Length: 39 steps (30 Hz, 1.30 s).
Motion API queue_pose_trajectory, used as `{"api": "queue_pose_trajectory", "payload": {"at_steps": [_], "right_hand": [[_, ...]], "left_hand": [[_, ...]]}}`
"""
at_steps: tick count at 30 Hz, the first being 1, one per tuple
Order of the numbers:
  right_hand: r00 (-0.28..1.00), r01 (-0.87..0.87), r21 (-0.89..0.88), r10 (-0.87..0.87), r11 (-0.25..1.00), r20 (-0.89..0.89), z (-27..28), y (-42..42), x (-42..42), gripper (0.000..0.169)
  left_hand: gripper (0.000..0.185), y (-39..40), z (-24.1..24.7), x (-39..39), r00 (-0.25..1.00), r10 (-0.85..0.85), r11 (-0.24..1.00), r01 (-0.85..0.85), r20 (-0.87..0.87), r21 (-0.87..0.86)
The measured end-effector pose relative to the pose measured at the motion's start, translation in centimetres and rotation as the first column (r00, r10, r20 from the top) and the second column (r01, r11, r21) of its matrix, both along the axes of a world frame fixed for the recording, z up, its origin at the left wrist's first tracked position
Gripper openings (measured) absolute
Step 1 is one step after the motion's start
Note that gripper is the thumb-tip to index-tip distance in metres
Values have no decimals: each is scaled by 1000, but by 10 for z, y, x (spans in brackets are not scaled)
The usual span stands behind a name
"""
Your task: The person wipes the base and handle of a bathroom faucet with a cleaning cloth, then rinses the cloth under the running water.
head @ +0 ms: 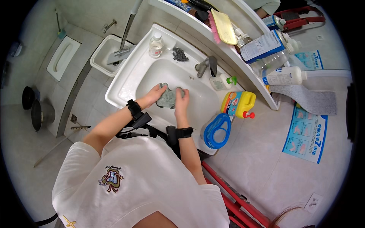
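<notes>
A crumpled grey-green cloth is held over the basin of the white sink. My left hand grips its left side, the thumb lying on top. On the opposite side my right hand pinches it between thumb and fingers. The cloth hides part of the basin floor beneath it. Beyond the hands, the dark grey faucet rises at the sink's back edge. A dark mesh scouring pad rests on the rim, near a clear bottle with a white cap.
Right of the basin stand a green-topped pump bottle, a yellow detergent jug and a blue plastic container. A flat mop leans in a small white basin at left. Bottles and a brush crowd the shelf.
</notes>
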State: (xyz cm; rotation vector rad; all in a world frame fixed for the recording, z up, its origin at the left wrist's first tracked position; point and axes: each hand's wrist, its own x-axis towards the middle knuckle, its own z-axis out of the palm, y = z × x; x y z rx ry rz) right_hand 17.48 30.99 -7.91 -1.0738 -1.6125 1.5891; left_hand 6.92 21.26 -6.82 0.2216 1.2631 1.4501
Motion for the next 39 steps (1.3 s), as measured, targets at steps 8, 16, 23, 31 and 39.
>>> {"api": "queue_pose_trajectory", "payload": {"at_steps": [8,16,23,31,39], "right_hand": [[998,10,386,-33,922,53,35,-20,-14,17],[987,-124,74,116,989,108,-18,21,-2,11],[905,-362,-633,421,684,-63,20,36,42,32],[972,-137,-79,149,987,180,15,22,29,29],[951,-157,387,33,909,307,36,-27,-4,27]], "left_hand": [[35,2,30,19,983,-90,996,86,-159,-34],[28,0,50,6,975,-141,987,125,172,101],[28,-12,14,-24,995,-68,993,75,-73,92],[27,-16,10,-18,992,-94,994,88,-81,-64],[30,-5,39,17,927,-13,996,-21,376,88]]}}
